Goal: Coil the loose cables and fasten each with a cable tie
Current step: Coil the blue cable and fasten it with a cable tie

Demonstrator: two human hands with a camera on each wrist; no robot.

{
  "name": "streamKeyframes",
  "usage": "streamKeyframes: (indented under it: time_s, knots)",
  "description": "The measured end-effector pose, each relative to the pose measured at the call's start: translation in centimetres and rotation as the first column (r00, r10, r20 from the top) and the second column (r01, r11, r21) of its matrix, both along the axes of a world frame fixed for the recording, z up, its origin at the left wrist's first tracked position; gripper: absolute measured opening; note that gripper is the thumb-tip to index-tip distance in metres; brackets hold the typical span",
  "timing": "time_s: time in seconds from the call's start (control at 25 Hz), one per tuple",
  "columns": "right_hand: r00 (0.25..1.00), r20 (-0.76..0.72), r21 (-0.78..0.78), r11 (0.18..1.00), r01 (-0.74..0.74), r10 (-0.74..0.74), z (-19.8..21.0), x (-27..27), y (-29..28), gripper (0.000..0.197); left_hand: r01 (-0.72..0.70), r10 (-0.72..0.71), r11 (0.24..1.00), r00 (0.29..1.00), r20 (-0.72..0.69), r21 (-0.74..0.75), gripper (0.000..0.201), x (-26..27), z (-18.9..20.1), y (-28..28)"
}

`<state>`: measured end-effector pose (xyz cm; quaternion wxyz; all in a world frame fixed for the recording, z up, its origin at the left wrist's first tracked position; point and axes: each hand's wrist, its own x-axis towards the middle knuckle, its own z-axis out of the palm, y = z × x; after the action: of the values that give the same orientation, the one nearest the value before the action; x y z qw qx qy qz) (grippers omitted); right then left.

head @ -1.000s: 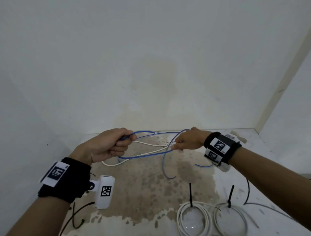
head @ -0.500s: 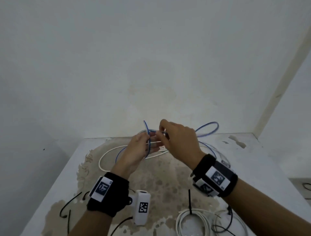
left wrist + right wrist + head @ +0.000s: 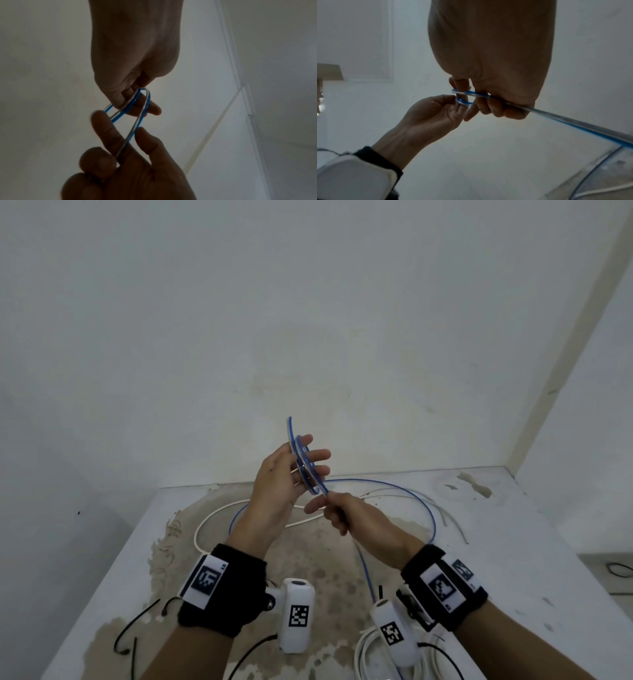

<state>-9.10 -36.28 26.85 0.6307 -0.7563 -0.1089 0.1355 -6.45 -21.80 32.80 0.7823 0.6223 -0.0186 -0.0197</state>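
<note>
A thin blue cable (image 3: 434,522) lies in a wide loop on the table (image 3: 513,542) and runs up to my hands. My left hand (image 3: 301,470) is raised above the table and pinches a small coil of blue loops (image 3: 297,446) between thumb and fingers. The left wrist view shows that pinch (image 3: 132,102) at the top of the loops (image 3: 145,108). Just below the coil, my right hand (image 3: 329,501) grips the running blue strand. In the right wrist view the strand (image 3: 556,115) passes through its curled fingers (image 3: 488,106) toward the left hand (image 3: 452,102).
A loose white cable (image 3: 205,525) curves across the stained middle of the table. Coiled white cables (image 3: 363,648) fastened with black ties lie at the near edge under my right wrist. Loose black cable ties (image 3: 126,631) lie near left. Walls close off the back and right.
My hands, apart a second ago, have come together and risen. The left hand has lifted the blue loops upright, and the right hand has slid down to the coil's lower end.
</note>
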Motion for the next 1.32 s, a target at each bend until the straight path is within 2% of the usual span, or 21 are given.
streamKeyframes:
  time_s: [0.08, 0.16, 0.24, 0.36, 0.52, 0.6, 0.68, 0.84, 0.92, 0.96, 1.04, 1.08, 1.12, 1.2, 1.24, 1.32]
  knots:
    - [0.988, 0.154, -0.075, 0.997, 0.023, -0.012, 0.4, -0.2, -0.3, 0.045, 0.047, -0.045, 0.993, 0.999, -0.021, 0.108, 0.034, -0.1, -0.2, 0.3]
    - [0.971, 0.239, -0.096, 0.995, 0.03, -0.006, 0.7, -0.2, -0.4, 0.042, 0.122, -0.116, 0.982, 0.992, -0.049, 0.143, 0.037, -0.4, -0.6, 0.4]
    - [0.968, 0.246, -0.12, 0.993, -0.011, 0.04, 0.9, -0.1, -0.4, 0.04, 0.164, -0.159, 0.986, 0.981, -0.109, 0.041, 0.04, -0.8, -1.0, 0.3]
    - [0.963, 0.243, -0.168, 0.983, -0.079, 0.119, 1.0, -0.3, -0.6, 0.039, 0.154, -0.172, 0.982, 0.971, -0.168, -0.112, 0.049, -0.7, -1.1, 0.3]
    - [0.935, 0.271, -0.291, 0.945, -0.147, 0.228, 0.2, -0.2, -1.4, 0.035, 0.118, -0.189, 0.952, 0.952, -0.24, -0.284, 0.034, -0.2, -0.9, 1.3]
    - [0.929, 0.218, -0.367, 0.907, -0.205, 0.298, -0.6, -0.3, -1.8, 0.032, 0.129, -0.232, 0.928, 0.934, -0.271, -0.349, 0.033, -0.1, -0.8, 1.8]
    - [0.926, 0.122, -0.431, 0.859, -0.275, 0.358, -1.6, -0.1, -2.6, 0.029, 0.198, -0.301, 0.917, 0.913, -0.277, -0.347, 0.033, -0.3, -0.5, 2.3]
    - [0.906, 0.0, -0.686, 0.659, -0.309, 0.424, -2.9, 1.7, -6.5, 0.032, 0.418, -0.455, 0.89, 0.844, -0.285, -0.182, 0.019, -1.6, 0.9, 4.0]
    - [0.913, -0.039, -0.758, 0.584, -0.292, 0.406, -2.8, 3.0, -8.8, 0.032, 0.503, -0.506, 0.859, 0.802, -0.317, -0.099, 0.023, -2.3, 1.2, 4.9]
    - [0.914, -0.049, -0.81, 0.519, -0.272, 0.403, -2.6, 3.6, -9.8, 0.033, 0.535, -0.522, 0.842, 0.784, -0.337, -0.06, 0.027, -2.6, 1.2, 5.3]
    - [0.911, -0.026, -0.927, 0.332, -0.176, 0.412, -2.5, 4.8, -11.7, 0.042, 0.592, -0.551, 0.806, 0.755, -0.354, 0.009, 0.031, -3.1, 0.9, 6.1]
    - [0.911, -0.003, -0.953, 0.273, -0.127, 0.412, -2.7, 5.4, -12.5, 0.047, 0.621, -0.569, 0.782, 0.744, -0.35, 0.05, 0.031, -3.3, 0.8, 6.4]
    - [0.913, 0.022, -0.964, 0.252, -0.089, 0.407, -2.9, 5.8, -13.0, 0.05, 0.648, -0.581, 0.753, 0.736, -0.346, 0.114, 0.03, -3.6, 0.8, 6.7]
    - [0.917, 0.064, -0.954, 0.294, -0.061, 0.395, -3.0, 6.1, -13.3, 0.051, 0.658, -0.567, 0.687, 0.751, -0.339, 0.309, 0.033, -3.9, 0.4, 6.9]
    - [0.913, 0.07, -0.944, 0.323, -0.069, 0.401, -2.9, 5.9, -12.9, 0.053, 0.627, -0.536, 0.668, 0.779, -0.325, 0.401, 0.036, -3.9, 0.1, 6.8]
    - [0.887, 0.081, -0.938, 0.336, -0.086, 0.455, -2.3, 5.0, -11.7, 0.053, 0.529, -0.45, 0.677, 0.848, -0.281, 0.513, 0.038, -3.5, -0.4, 6.7]
